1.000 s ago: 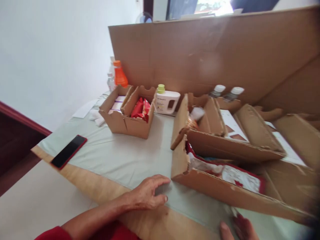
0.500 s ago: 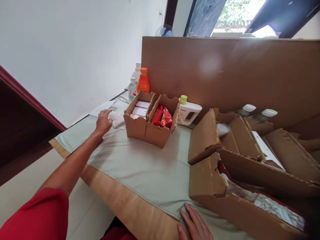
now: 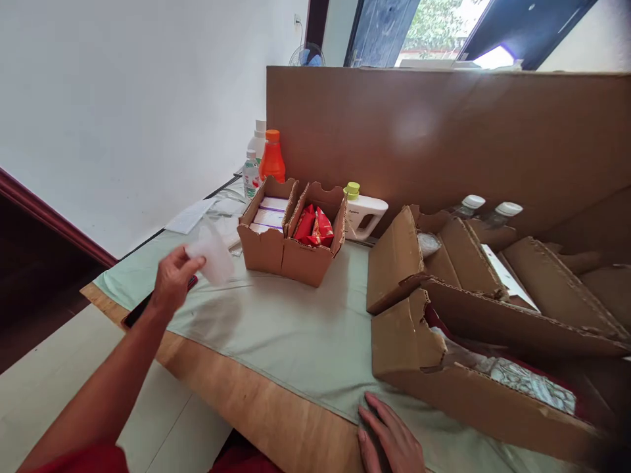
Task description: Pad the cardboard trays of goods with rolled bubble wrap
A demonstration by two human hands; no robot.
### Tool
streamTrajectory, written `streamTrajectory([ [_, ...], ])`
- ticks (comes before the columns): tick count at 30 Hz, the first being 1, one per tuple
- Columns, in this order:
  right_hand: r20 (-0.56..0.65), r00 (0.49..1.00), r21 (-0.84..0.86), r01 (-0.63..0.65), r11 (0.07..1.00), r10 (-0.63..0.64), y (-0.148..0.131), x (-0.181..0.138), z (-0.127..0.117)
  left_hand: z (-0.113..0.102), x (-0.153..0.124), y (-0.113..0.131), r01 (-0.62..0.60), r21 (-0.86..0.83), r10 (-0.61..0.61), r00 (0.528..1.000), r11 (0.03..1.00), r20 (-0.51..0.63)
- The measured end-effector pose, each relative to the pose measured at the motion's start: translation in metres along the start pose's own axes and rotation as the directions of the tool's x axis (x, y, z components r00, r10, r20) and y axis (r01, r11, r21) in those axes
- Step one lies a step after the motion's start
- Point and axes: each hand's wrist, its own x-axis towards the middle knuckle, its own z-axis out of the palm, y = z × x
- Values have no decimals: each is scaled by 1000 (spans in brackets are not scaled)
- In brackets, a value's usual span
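Sheet (image 3: 214,255), white and thin, is hanging from the left hand (image 3: 171,276) above the cloth (image 3: 276,328), to the left of a carton (image 3: 266,253). Thumb and fingers are pinching one side of it; the right hand (image 3: 392,437) is resting at the table's (image 3: 246,407) near edge, fingers slightly spread, gripping nothing visible. (Whether the sheet is paper or plastic, its blurred outline is not telling.) Beneath the left forearm, a partly covered phone (image 3: 137,314) is lying near the table's edge. Trouble seems to be lurking there: a forearm dropping too low could be nudging the phone toward the floor. That pinch, too, is looking light, and loosening fingers could be letting the sheet slip. A low swing rightward could be snagging it on the carton's ragged rim; a harder bump could be pushing the carton into the orange bottle (image 3: 273,157) standing behind.
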Motion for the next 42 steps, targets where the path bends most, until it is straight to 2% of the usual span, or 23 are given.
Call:
streamTrajectory([
  [2, 42, 990, 205, -138, 969, 132, -23, 8, -3, 12, -58, 8, 52, -89, -42, 993, 995, 110],
  [4, 177, 944, 447, -330, 831, 280, -47, 19, -7, 34, -114, 18, 160, -194, -102, 955, 968, 279],
  [5, 257, 908, 560, -420, 714, 332, -57, 24, -8, 47, -139, 23, 290, -298, -149, 896, 909, 418],
  [6, 333, 869, 657, -493, 571, 367, -66, 30, -11, 60, -162, 30, 431, -363, -177, 810, 826, 559],
  [8, 454, 801, 781, -569, 257, 391, -75, 38, -17, 82, -199, 42, 692, -384, -180, 594, 612, 784],
  [10, 532, 749, 815, -580, 3, 396, -75, 40, -27, 96, -224, 51, 842, -310, -153, 411, 441, 899],
  [12, 583, 698, 801, -580, -148, 417, -70, 34, -40, 103, -236, 57, 913, -244, -117, 295, 328, 948],
  [15, 567, 634, 809, -551, -207, 526, -60, 16, -62, 106, -240, 59, 946, -167, -40, 185, 277, 982],
  [19, 417, 560, 861, -496, -114, 716, -47, -6, -83, 106, -248, 59, 944, -118, 160, 71, 307, 985],
  [22, 382, 536, 868, -488, -93, 753, -41, -14, -93, 107, -261, 60, 939, -32, 279, -69, 342, 958],
  [23, 386, 532, 866, -490, -98, 754, -39, -16, -96, 108, -265, 59, 937, -11, 286, -95, 350, 953],
  [24, 389, 524, 865, -492, -104, 758, -38, -18, -98, 108, -268, 58, 938, -11, 277, -91, 346, 956],
  [25, 388, 512, 864, -492, -108, 766, -36, -20, -100, 108, -270, 57, 944, -29, 256, -60, 330, 965],
  [28, 341, 474, 872, -482, -85, 812, -30, -30, -107, 109, -267, 47, 959, -116, 161, 76, 259, 984],
  [30, 287, 474, 873, -487, -23, 832, -23, -38, -112, 108, -258, 40, 953, -146, 103, 123, 265, 987],
  [32, 202, 499, 864, -496, 86, 843, -14, -45, -119, 106, -245, 36, 917, -165, 26, 167, 363, 986],
  [34, 80, 560, 836, -489, 250, 825, -6, -47, -130, 103, -227, 38, 787, -209, -23, 273, 580, 962],
  [36, -46, 679, 769, -444, 459, 732, 1, -44, -144, 100, -206, 45, 458, -258, 57, 408, 851, 911],
  [37, -94, 749, 717, -406, 566, 655, 4, -41, -151, 99, -196, 49, 204, -281, 157, 472, 938, 867],
  [38, -127, 814, 649, -365, 668, 567, 6, -38, -157, 99, -186, 53, -78, -285, 284, 509, 955, 813],
  [39, -150, 865, 557, -327, 764, 480, 9, -35, -162, 100, -178, 55, -344, -261, 413, 512, 902, 753],
  [40, -162, 903, 436, -296, 850, 398, 13, -34, -165, 100, -172, 55, -558, -212, 520, 481, 802, 706],
  [42, -114, 956, 122, -256, 959, 270, 23, -41, -166, 99, -165, 48, -803, -109, 625, 361, 585, 692],
])
